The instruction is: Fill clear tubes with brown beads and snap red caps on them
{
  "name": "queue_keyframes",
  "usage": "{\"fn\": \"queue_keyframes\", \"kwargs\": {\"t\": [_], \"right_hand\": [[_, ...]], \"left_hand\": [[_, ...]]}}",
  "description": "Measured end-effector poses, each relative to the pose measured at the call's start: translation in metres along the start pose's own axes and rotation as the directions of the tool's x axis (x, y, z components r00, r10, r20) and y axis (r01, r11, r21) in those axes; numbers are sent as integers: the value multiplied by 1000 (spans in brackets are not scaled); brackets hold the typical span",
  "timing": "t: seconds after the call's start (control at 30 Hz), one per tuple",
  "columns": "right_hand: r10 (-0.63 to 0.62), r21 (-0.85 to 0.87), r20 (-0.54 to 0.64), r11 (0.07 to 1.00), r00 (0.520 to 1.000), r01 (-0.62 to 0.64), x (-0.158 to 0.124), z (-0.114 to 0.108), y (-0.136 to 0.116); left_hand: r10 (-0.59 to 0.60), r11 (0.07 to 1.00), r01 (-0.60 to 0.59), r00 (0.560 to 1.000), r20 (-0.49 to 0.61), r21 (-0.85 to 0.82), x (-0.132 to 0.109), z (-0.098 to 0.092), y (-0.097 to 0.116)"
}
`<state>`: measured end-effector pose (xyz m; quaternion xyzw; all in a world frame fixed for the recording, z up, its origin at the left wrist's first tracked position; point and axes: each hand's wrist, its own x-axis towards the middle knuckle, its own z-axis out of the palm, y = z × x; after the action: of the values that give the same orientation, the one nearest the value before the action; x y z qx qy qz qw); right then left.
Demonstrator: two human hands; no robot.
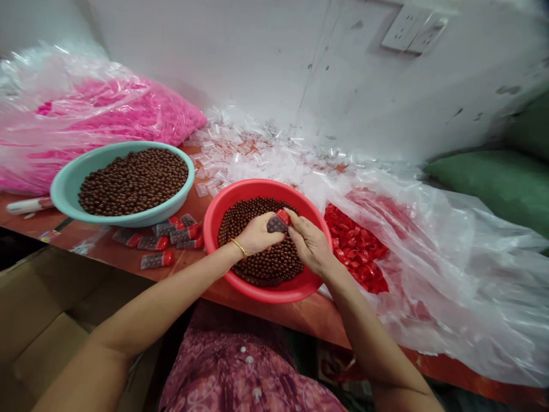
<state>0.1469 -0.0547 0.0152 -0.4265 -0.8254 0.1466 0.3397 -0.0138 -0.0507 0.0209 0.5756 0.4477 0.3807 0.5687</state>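
Over the red basin [274, 294] full of brown beads [268, 266], my left hand [256, 234] grips a small clear container [275, 224] filled with dark beads. My right hand [307, 239] has its thumb and fingers closed on the container's red cap [283, 216]. The cap sits on the container's mouth; whether it is fully seated I cannot tell. Several filled containers with red caps [156, 260] lie on the table left of the basin. To the right, loose red caps [358, 246] show in an open plastic bag.
A light blue basin [124, 217] of brown beads stands at the left. Behind it lies a bag of pink pieces [128, 106]. Clear empty containers [240, 149] are heaped along the wall. A cardboard box [55, 320] is below the table edge.
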Motion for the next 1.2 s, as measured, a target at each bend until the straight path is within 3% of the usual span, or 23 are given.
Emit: {"fn": "queue_keyframes", "kwargs": {"t": [0.13, 0.23, 0.4, 0.53, 0.77, 0.93, 1.07, 1.2], "right_hand": [[-163, -244, -23, 958, 986, 153, -6, 6, 3], [-220, -379, -50, 907, 974, 185, -7, 7, 5], [-233, -268, -110, 943, 966, 197, -6, 8, 3], [-255, -304, -139, 931, 957, 203, -8, 10, -5], [-185, -19, -181, 983, 966, 184, -6, 9, -17], [-181, 87, -163, 977, 970, 197, -11, 3, -14], [-219, 12, -123, 975, 968, 222, -17, -3, -19], [-279, -80, -135, 959, 951, 271, -17, 2, -21]], "left_hand": [[116, 992, -114, 993, -35, 61, 2, 1, -6], [128, 989, -123, 990, -59, 83, 2, 3, -4], [79, 996, -78, 997, -6, 42, -1, 2, 4], [38, 999, -38, 999, -4, 24, -3, 0, 5], [178, 967, -160, 981, -73, 200, -1, -2, 1], [136, 978, -134, 991, -4, 159, -3, -3, 1], [93, 995, -97, 989, 115, 28, -5, -3, 5], [79, 996, -81, 993, 89, 28, -4, -2, 4]]}}
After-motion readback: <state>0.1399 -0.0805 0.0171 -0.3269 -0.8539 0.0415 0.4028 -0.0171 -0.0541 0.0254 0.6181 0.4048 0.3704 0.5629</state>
